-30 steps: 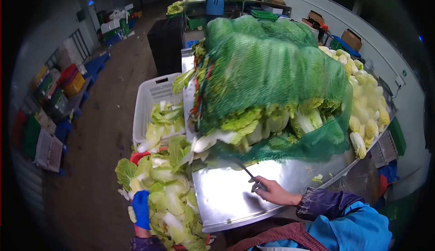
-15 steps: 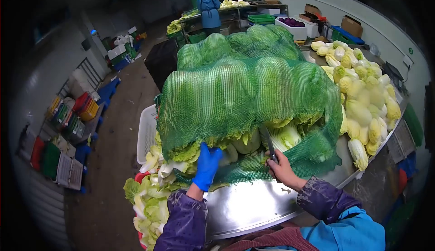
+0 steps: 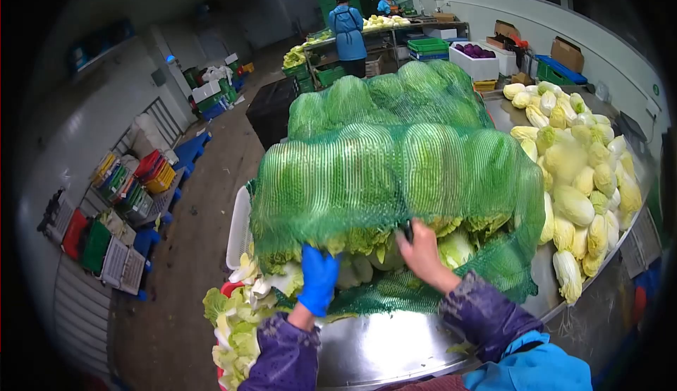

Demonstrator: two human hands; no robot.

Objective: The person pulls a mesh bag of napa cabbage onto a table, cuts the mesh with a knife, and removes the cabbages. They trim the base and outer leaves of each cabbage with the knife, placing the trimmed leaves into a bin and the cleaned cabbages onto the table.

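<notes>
A green mesh bag packed with large napa cabbages lies on the metal table in front of me, cut open along its near side. Leaves and pale cabbage ends show through the gap. My left hand, in a blue glove, is closed at the torn lower edge of the mesh, its fingertips partly hidden there. Bare, my right hand grips a knife at the edge of the mesh, right of the left hand. Only a dark part of the knife shows; the blade is hidden.
Trimmed cabbages are piled on the table's right side. Another filled mesh bag lies behind. Loose leaves fill a red container at the lower left, near a white basket. A co-worker stands at a far table.
My right hand has moved up and left with the knife to the mesh edge. The left hand stays at the bag's edge. The view has shifted slightly.
</notes>
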